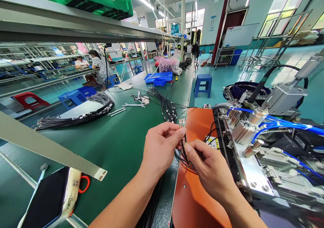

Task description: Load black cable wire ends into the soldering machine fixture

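Between the thumb and fingers of my left hand (pixel 163 145) are black cables (pixel 184 147), gripped just below their metal end connectors (pixel 182 122). My right hand (pixel 206 163) pinches the same cables a little lower down, close beside the left. The lower lengths curve under my right hand over the orange plate (pixel 199 120). Beyond my fingers a bundle of black cables (pixel 164 103) with white tags lies on the green worktable (pixel 126 130).
To the right stands a metal machine (pixel 248 147) with blue air hoses. Wrenches (pixel 134 104), a second cable bundle (pixel 83 115) and blue trays (pixel 158 77) lie on the table. A shelf (pixel 76 28) overhangs the left; a metal bracket (pixel 55 150) juts in below. Seated people (pixel 101 66) work farther off.
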Demonstrator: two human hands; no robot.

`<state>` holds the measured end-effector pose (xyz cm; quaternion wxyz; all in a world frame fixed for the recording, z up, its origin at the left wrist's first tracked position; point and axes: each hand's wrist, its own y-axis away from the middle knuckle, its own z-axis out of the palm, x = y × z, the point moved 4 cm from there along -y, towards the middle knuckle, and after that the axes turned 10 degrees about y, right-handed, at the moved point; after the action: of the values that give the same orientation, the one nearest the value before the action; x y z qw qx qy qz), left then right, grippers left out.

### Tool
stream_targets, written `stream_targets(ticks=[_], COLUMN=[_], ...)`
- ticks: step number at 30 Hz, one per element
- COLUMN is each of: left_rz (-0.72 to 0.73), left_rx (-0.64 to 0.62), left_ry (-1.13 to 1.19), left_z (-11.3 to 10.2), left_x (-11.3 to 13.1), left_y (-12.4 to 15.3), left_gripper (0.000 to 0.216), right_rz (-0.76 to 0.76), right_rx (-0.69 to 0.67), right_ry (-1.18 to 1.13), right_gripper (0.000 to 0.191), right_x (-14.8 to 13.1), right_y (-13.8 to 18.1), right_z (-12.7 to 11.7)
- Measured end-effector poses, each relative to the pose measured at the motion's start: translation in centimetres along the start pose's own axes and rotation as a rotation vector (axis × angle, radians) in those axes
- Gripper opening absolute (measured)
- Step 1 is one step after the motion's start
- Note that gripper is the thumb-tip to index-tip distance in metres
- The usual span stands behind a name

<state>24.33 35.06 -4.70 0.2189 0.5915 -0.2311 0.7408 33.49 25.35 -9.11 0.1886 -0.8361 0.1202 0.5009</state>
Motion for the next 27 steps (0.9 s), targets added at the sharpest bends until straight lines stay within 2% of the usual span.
stream_targets(ticks=[27], left_rz=[-0.007], left_rx=[0.009], left_ry=[-0.061], left_z=[-0.2], left_x=[-0.11], left_y=[-0.27], left_gripper=[0.039], right_rz=[-0.029], right_rx=[0.0], right_ry=[-0.003], right_gripper=[0.055], right_x=[0.01], right_y=[-0.16], right_z=[0.09])
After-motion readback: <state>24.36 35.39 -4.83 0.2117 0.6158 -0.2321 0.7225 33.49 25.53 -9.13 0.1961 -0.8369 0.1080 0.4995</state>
